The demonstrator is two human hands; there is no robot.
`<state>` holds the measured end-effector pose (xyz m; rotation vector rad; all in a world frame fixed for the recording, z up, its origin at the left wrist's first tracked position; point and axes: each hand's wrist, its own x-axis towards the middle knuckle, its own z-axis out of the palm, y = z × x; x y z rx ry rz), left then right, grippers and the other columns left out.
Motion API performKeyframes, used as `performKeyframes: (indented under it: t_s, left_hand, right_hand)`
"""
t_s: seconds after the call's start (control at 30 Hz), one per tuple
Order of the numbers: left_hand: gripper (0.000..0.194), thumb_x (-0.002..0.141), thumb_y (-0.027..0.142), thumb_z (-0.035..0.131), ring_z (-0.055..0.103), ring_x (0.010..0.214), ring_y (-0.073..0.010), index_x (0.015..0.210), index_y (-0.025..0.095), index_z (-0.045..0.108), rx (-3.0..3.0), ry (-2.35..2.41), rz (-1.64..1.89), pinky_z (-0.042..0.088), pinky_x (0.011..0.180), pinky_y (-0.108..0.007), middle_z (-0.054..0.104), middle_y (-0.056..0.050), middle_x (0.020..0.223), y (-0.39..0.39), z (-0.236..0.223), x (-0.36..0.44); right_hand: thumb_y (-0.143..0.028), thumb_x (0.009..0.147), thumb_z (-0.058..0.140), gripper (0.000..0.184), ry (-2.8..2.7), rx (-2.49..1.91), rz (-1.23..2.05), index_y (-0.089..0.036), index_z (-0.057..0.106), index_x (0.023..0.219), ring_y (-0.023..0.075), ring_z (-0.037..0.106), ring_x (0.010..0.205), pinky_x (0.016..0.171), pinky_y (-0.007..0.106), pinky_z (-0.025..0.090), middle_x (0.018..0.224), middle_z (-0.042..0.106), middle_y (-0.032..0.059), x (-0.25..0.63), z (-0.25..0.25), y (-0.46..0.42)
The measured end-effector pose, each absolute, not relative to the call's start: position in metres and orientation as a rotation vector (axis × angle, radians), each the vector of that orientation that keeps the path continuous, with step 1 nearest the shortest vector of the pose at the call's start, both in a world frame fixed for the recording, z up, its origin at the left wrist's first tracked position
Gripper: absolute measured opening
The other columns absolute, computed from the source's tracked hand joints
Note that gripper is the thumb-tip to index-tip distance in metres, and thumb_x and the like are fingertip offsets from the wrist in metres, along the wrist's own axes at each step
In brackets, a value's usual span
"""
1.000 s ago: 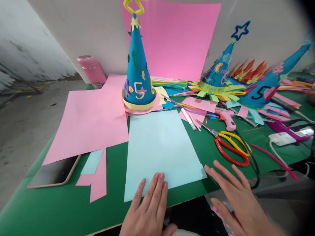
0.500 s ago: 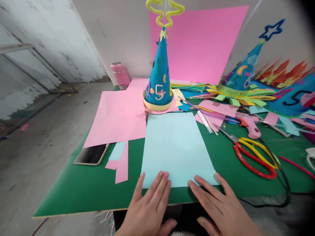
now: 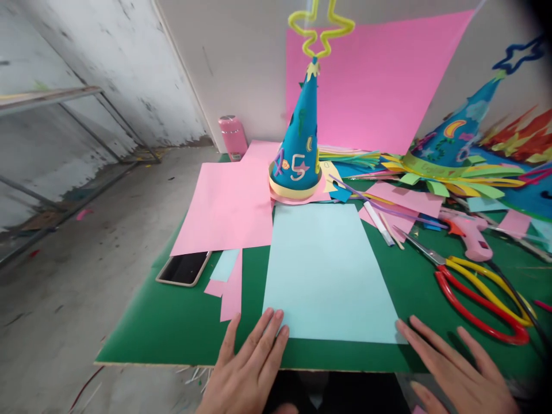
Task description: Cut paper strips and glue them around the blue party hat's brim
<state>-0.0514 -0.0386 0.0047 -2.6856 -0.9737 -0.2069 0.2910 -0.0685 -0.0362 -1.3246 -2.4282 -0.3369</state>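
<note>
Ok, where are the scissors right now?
In the head view, the scissors lie on the green table at the right, just in front of the pink glue gun.

Pale blue paper sheet (image 3: 328, 270) is blank, four-sided. It lies flat on green tabletop (image 3: 172, 328), near the front edge.

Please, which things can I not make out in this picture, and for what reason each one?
All in the head view:
- Near left corner of the light blue sheet: hidden by the left hand.
- Upper part of the phone: under the large pink sheet.
- Top of the yellow star: cut off by the top edge.
- Rightmost blue hat: cut off by the right edge.
- Label on the pink bottle: too small.
</note>
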Motion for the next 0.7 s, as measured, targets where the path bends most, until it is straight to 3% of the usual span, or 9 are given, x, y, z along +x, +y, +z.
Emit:
performKeyframes:
  t_s: [0.07, 0.2, 0.3, 0.37, 0.47, 0.57, 0.7]
  left_hand:
    - [0.066, 0.085, 0.059, 0.045, 0.04, 0.127, -0.0285, 0.125, 0.007, 0.05, -2.705, -1.029, -0.211, 0.005, 0.111, -0.049, 0.051, -0.017, 0.131, -0.038, 0.009, -0.053]
    - [0.038, 0.087, 0.029, 0.049, 0.052, 0.114, -0.0274, 0.118, 0.007, 0.051, -2.471, -1.349, -0.47, 0.034, 0.098, -0.044, 0.057, -0.02, 0.121, -0.021, 0.02, -0.077]
    - [0.029, 0.089, 0.034, 0.044, 0.06, 0.094, -0.0284, 0.102, 0.012, 0.058, -2.221, -1.623, -0.422, 0.043, 0.083, -0.045, 0.063, -0.017, 0.103, 0.005, 0.025, -0.11]
    - [0.044, 0.088, 0.043, 0.041, 0.058, 0.099, -0.0336, 0.111, 0.009, 0.056, -2.083, -1.8, -0.293, 0.041, 0.084, -0.05, 0.06, -0.02, 0.109, 0.025, 0.028, -0.129]
    - [0.062, 0.086, 0.048, 0.038, 0.044, 0.12, -0.0374, 0.133, 0.007, 0.04, -2.039, -2.031, -0.07, 0.033, 0.093, -0.057, 0.043, -0.024, 0.134, 0.053, 0.029, -0.141]
    - [0.061, 0.089, 0.047, 0.031, 0.026, 0.133, -0.0359, 0.141, 0.014, 0.033, -2.145, -2.138, 0.162, 0.024, 0.097, -0.063, 0.029, -0.018, 0.146, 0.081, 0.027, -0.139]
    - [0.059, 0.091, 0.048, 0.026, 0.022, 0.136, -0.0341, 0.141, 0.018, 0.033, -2.197, -2.149, 0.207, 0.019, 0.097, -0.067, 0.026, -0.015, 0.148, 0.116, 0.025, -0.138]
  right_hand:
    - [-0.023, 0.085, 0.045, 0.063, -2.346, -1.355, -0.352, -0.017, 0.026, 0.145, 0.0263, 0.061, 0.104, 0.106, 0.046, 0.022, 0.113, 0.067, 0.005, 0.285, -0.031, -0.065]
    - [-0.021, 0.083, 0.047, 0.067, -2.372, -1.148, -0.338, -0.016, 0.024, 0.145, 0.0233, 0.059, 0.108, 0.102, 0.04, 0.028, 0.114, 0.067, 0.003, 0.251, -0.014, -0.045]
    - [-0.029, 0.085, 0.047, 0.057, -2.508, -1.058, -0.408, -0.015, 0.037, 0.139, 0.0204, 0.058, 0.109, 0.095, 0.034, 0.035, 0.121, 0.063, 0.0023, 0.233, -0.009, -0.031]
    - [-0.033, 0.086, 0.045, 0.048, -2.539, -1.025, -0.469, -0.018, 0.048, 0.132, 0.0188, 0.059, 0.107, 0.091, 0.032, 0.038, 0.122, 0.062, 0.0007, 0.231, -0.013, -0.026]
    - [-0.036, 0.087, 0.045, 0.041, -2.51, -1.016, -0.505, -0.024, 0.055, 0.125, 0.0167, 0.058, 0.108, 0.09, 0.03, 0.038, 0.122, 0.062, -0.0028, 0.236, -0.025, -0.023]
    - [-0.042, 0.087, 0.046, 0.041, -2.512, -0.983, -0.542, -0.028, 0.056, 0.124, 0.0147, 0.057, 0.109, 0.093, 0.026, 0.037, 0.124, 0.061, -0.0055, 0.243, -0.037, -0.022]
    - [-0.044, 0.088, 0.046, 0.042, -2.493, -1.02, -0.481, -0.033, 0.052, 0.128, 0.0151, 0.057, 0.111, 0.095, 0.026, 0.037, 0.122, 0.062, -0.0068, 0.247, -0.049, -0.023]
